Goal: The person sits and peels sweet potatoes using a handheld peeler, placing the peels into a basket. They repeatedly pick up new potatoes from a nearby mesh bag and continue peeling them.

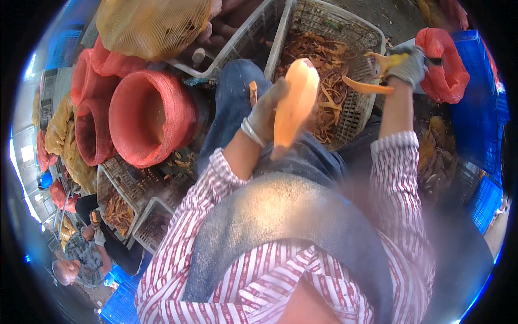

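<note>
My left hand (pixel 268 107), in a soiled glove, is closed around a largely peeled orange sweet potato (pixel 296 101), held tilted above my lap. A little skin shows at its ends. My right hand (pixel 406 67), in a grey glove, is shut on a yellow-handled peeler (pixel 398 60) with a dark part, its blade hard to make out. Strips of orange peel (pixel 366 86) hang by that hand and wrist. Below and between the hands, a crate (pixel 374 36) holds a heap of brown and orange peelings (pixel 323 60). One peel piece (pixel 253 91) lies at my knee.
Red mesh sacks with rolled rims (pixel 178 109) stand at the left. Unpeeled sweet potatoes (pixel 222 30) lie in a crate beyond my knee, beside a yellow mesh sack (pixel 149 28). Blue crates (pixel 471 113) stand at right. A seated co-worker (pixel 87 257) is at lower left, near crates with peelings (pixel 117 210).
</note>
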Action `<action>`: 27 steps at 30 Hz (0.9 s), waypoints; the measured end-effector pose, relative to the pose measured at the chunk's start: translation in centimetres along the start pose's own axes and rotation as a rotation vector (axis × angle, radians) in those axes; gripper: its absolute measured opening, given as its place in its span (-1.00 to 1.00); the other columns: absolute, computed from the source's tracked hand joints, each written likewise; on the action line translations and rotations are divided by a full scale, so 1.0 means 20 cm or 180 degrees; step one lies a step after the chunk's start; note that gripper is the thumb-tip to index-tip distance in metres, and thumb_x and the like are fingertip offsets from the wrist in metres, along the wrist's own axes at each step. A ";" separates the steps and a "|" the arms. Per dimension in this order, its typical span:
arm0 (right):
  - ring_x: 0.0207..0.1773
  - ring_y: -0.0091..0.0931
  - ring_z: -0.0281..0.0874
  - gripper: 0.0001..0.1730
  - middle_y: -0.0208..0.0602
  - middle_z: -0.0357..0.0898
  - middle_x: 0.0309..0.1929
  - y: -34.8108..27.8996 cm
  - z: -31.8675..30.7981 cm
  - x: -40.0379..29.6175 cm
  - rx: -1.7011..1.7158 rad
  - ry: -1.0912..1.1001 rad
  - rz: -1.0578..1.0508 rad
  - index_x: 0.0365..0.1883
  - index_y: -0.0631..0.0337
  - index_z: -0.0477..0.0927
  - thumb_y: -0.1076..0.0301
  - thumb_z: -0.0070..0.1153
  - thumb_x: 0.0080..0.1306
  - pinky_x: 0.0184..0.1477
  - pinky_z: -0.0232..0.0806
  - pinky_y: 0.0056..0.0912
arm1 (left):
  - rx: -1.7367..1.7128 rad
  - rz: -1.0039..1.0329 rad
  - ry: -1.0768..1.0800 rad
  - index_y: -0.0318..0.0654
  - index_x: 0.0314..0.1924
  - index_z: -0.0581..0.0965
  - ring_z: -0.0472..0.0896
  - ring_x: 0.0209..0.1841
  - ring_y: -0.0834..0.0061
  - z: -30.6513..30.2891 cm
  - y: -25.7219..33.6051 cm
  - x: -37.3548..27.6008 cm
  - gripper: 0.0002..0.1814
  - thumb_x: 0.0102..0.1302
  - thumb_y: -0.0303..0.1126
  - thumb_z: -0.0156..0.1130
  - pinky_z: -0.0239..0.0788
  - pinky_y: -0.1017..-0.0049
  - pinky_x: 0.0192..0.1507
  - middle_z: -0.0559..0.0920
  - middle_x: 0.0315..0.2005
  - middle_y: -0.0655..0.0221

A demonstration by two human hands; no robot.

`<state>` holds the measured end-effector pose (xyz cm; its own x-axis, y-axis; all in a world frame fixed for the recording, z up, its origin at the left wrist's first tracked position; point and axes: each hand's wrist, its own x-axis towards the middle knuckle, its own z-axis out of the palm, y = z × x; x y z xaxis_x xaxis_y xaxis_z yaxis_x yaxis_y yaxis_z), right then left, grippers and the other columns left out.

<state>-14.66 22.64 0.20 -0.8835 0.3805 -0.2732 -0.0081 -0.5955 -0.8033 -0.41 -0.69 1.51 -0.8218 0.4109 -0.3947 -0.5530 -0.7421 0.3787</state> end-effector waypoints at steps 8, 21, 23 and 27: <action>-0.65 -0.63 0.21 -0.80 -0.57 0.24 -0.69 0.22 0.11 -0.56 0.0679 -0.0334 0.1212 -0.59 0.07 0.30 0.24 -0.05 0.17 -0.56 0.15 -0.48 | -0.0584 -0.0215 0.0451 -0.12 -0.11 0.37 0.47 -0.31 0.47 -0.10 -0.08 0.20 -0.52 0.17 0.10 -0.05 0.36 0.50 -0.29 0.49 -0.32 0.37; -0.70 -0.61 0.19 -0.79 -0.54 0.29 -0.72 0.19 0.11 -0.18 0.0929 -0.0836 0.1586 -0.64 0.04 0.33 0.24 0.00 0.14 -0.58 0.17 -0.48 | 0.0717 -0.0290 -0.0282 -0.35 0.09 0.24 0.47 -0.16 0.44 -0.10 -0.06 -0.05 -0.37 0.12 -0.08 0.09 0.34 0.52 -0.13 0.45 -0.13 0.21; -0.68 -0.59 0.19 -0.79 -0.52 0.30 -0.71 0.20 0.10 -0.17 -0.0047 0.0047 0.0530 -0.64 0.06 0.33 0.28 0.00 0.14 -0.55 0.19 -0.43 | 0.0384 -0.0492 -0.0701 -0.36 0.09 0.23 0.47 -0.14 0.43 -0.12 -0.05 -0.15 -0.35 0.11 -0.07 0.10 0.34 0.52 -0.12 0.44 -0.11 0.20; -0.62 -0.55 0.27 -0.82 -0.49 0.31 -0.68 0.08 -0.05 -0.01 0.0702 -0.0270 0.0498 -0.57 0.06 0.35 0.26 0.00 0.15 -0.52 0.23 -0.41 | 0.0138 -0.0238 -0.0099 -0.34 0.08 0.24 0.45 -0.09 0.41 -0.14 -0.05 -0.10 -0.40 0.14 -0.08 0.06 0.32 0.49 -0.07 0.41 -0.06 0.23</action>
<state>-14.04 22.41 -1.55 -0.9180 0.2167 -0.3321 0.0381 -0.7855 -0.6177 2.22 -2.26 -0.34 -0.7814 0.4811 -0.3975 -0.6179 -0.6853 0.3853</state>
